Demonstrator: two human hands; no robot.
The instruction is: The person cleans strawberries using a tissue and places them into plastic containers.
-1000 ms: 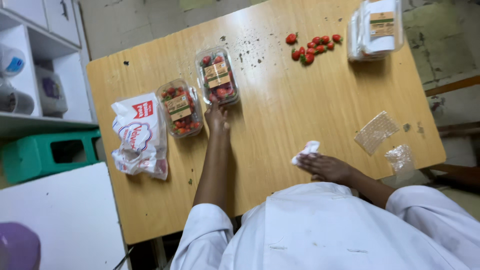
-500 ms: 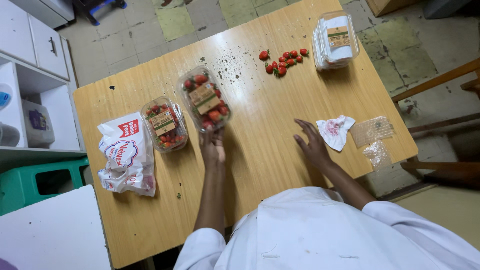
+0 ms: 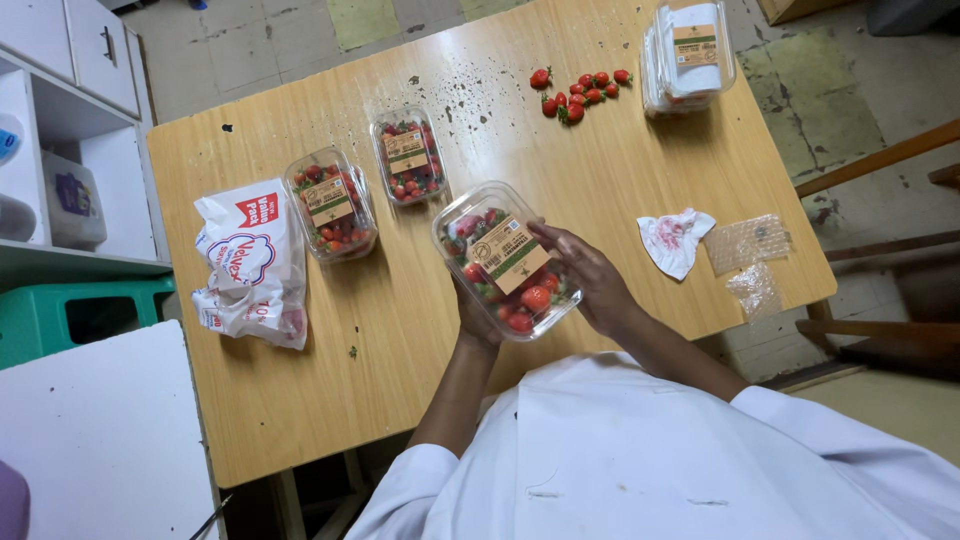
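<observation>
Head view, only one. Both hands were on one clear strawberry punnet, lifted off the tabletop above its near edge, roughly mid-width. The punnet was tilted, lid shut, label facing the camera, red berries visible through the plastic.

Left hand was under the punnet's near-left side, mostly hidden by it; it cupped the base, but how far its fingers curled I couldn't tell. Right hand was wrapped on the punnet's right side, fingers laid across the lid next to the label, closed on it.

Two more lidded punnets sat on the tabletop: one toward the left edge, one just beside it, further in toward the far edge. A white printed plastic bag lay at the left edge, close to the left punnet.

Loose strawberries were clustered near the far edge, just beside a stack of empty clear punnets at the far right corner.

A red-stained white tissue lay right of the right hand, apart from it. Two bubble-wrap pieces sat at the right edge, next to the tissue.
</observation>
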